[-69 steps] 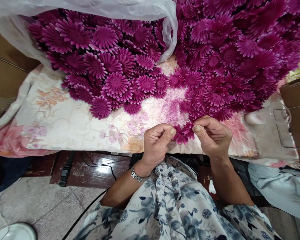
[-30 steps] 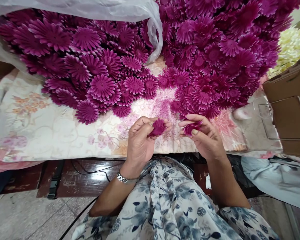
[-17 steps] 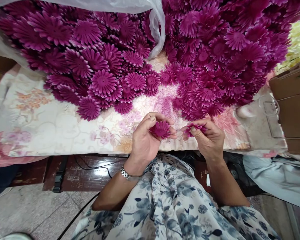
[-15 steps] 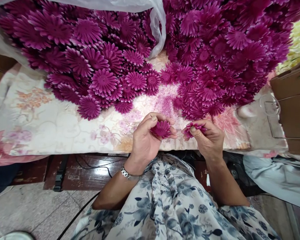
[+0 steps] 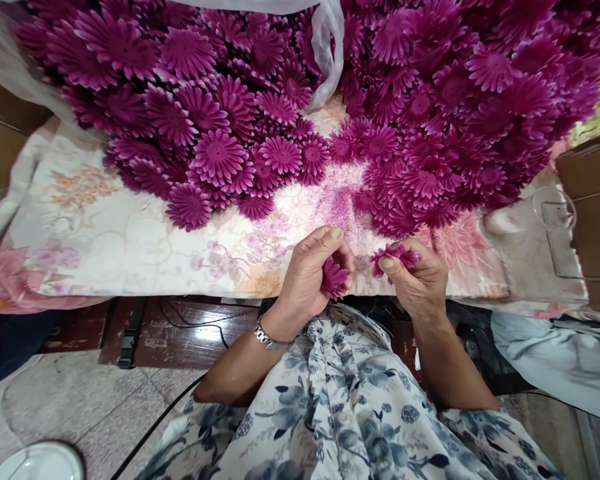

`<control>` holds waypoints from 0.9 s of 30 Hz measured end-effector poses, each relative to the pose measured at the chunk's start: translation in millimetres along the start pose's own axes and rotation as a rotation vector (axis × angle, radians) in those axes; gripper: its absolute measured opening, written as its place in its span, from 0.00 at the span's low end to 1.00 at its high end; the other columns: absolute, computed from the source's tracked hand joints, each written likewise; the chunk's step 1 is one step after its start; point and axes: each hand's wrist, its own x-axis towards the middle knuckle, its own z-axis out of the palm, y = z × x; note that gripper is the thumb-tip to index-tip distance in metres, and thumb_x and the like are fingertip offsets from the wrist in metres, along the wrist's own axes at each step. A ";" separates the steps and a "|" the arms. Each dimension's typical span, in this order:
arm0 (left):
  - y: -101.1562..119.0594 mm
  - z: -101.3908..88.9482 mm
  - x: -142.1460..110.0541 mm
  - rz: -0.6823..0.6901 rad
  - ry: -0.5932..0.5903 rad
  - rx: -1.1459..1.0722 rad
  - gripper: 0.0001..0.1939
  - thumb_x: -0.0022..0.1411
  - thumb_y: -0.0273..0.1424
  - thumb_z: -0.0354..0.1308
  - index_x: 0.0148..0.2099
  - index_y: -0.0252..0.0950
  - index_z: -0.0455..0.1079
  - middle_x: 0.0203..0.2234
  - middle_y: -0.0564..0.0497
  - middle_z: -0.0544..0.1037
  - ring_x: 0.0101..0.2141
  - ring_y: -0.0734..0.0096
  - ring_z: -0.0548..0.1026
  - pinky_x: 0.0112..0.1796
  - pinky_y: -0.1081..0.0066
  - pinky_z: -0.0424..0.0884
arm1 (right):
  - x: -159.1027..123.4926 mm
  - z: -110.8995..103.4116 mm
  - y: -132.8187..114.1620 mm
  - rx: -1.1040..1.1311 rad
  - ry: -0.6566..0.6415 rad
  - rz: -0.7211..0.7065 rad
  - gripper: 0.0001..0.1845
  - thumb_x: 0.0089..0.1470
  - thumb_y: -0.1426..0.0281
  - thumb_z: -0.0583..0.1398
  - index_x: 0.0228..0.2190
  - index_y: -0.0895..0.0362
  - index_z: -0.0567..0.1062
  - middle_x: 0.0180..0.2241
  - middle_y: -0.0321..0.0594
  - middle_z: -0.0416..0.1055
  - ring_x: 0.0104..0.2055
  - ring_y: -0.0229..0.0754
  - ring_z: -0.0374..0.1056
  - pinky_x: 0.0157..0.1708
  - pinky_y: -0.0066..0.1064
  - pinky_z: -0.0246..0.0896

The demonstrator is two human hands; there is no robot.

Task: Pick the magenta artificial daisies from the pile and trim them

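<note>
Purple flower (image 5: 335, 279) in my left hand (image 5: 310, 272), second flower (image 5: 395, 259) in my right hand (image 5: 421, 279).
Left fingers curl round the first (partly hidden); right thumb and fingers pinch the second. Both over the floral cloth's (image 5: 145, 250) near edge, apart; left heap (image 5: 219, 157) and right heap (image 5: 433, 150) of blooms beyond.

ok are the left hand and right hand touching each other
Apart: the head view shows floral cloth between the left hand and right hand.

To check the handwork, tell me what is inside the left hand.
A magenta flower sits inside the left hand, several petals showing. The hand covers the rest of it, which cannot be seen.
</note>
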 end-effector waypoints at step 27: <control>18.3 9.3 19.3 0.221 0.218 -0.005 0.11 0.36 0.25 0.69 0.25 0.33 0.70 0.16 0.58 0.71 0.18 0.84 0.66 0.20 0.83 0.61 | 70.0 -60.7 -29.5 -0.755 0.320 -0.600 0.09 0.53 0.65 0.61 0.35 0.55 0.75 0.30 0.39 0.73 0.33 0.38 0.68 0.36 0.32 0.65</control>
